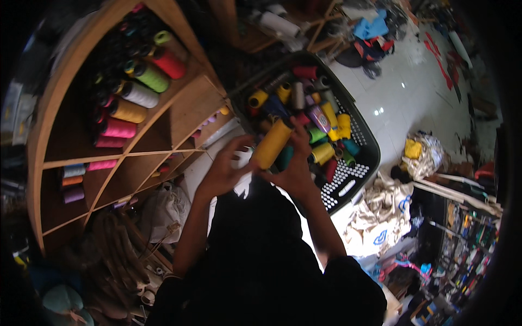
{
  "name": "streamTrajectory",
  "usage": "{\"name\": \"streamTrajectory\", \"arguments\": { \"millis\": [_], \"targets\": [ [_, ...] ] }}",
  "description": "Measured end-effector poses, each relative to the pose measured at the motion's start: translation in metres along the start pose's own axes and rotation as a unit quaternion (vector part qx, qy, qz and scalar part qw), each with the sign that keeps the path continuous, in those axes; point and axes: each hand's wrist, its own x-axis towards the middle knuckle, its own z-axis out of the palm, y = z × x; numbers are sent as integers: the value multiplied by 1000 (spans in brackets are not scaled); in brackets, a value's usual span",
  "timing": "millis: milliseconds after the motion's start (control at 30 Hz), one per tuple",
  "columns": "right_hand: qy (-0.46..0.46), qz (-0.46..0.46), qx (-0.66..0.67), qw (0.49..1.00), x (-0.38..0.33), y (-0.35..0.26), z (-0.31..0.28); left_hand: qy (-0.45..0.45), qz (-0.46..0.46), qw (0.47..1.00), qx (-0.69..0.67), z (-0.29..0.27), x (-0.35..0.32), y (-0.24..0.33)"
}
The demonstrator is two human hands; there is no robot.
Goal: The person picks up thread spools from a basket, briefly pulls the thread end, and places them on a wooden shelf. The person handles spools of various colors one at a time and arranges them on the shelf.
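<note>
A large yellow thread spool [273, 143] is tilted in front of me, above the near side of a dark plastic basket [367, 144]. My right hand [297, 165] grips it, with fingers along its right side and thumb at its lower end. Just left of the spool, my left hand [225, 167] has its fingers apart and curved, the thumb tip close to the spool's lower end; whether it touches cannot be made out. Inside the basket lie many loose thread spools, among them a purple one [318, 118], a yellow one [323, 154] and a red one [305, 72].
To the left stands a wooden shelf [157, 111] with compartments; thread spools such as an orange one [128, 111] and a green one [151, 77] fill its upper part. White cloth sacks [378, 217] lie right of the basket. Fabric scraps [372, 30] litter the tiled floor [389, 98].
</note>
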Motion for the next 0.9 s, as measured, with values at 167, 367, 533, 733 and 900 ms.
{"name": "streamTrajectory", "arguments": {
  "millis": [167,367,533,733,900],
  "targets": [
    [-21,-3,153,988,22,-46,11,78,42,996,0,-16,-13,40],
    [-103,134,355,920,59,-68,7,224,101,962,118,-53,-48,51],
    [-175,55,436,881,88,-100,37,199,82,976,19,-75,-76,41],
    [-357,87,525,768,104,-119,83,86,75,978,-174,-102,-111,24],
    [-279,159,581,748,89,-155,131,223,124,926,-279,-109,-129,3]
  ]
}}
